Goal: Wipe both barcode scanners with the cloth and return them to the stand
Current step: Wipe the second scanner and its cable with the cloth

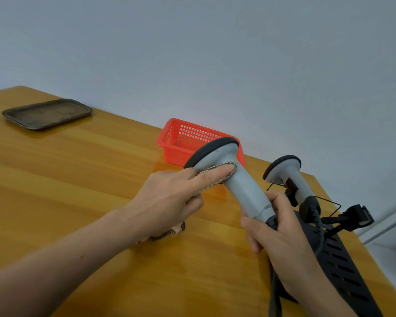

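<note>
My right hand point(281, 234) grips the lower handle of a grey barcode scanner point(238, 179) with a black-rimmed head, holding it tilted over the table. My left hand point(172, 200) holds a patterned cloth point(215, 173), with the index finger stretched out and pressing the cloth against the scanner's neck. One end of the cloth hangs below that hand's palm. A second grey scanner point(284, 170) sits upright in the black stand point(338, 255) at the right, its coiled cable hanging down.
A red plastic basket point(176, 143) stands against the wall behind the held scanner. A dark metal tray point(47, 113) lies at the far left of the wooden table point(78, 179). The table's right edge runs just past the stand.
</note>
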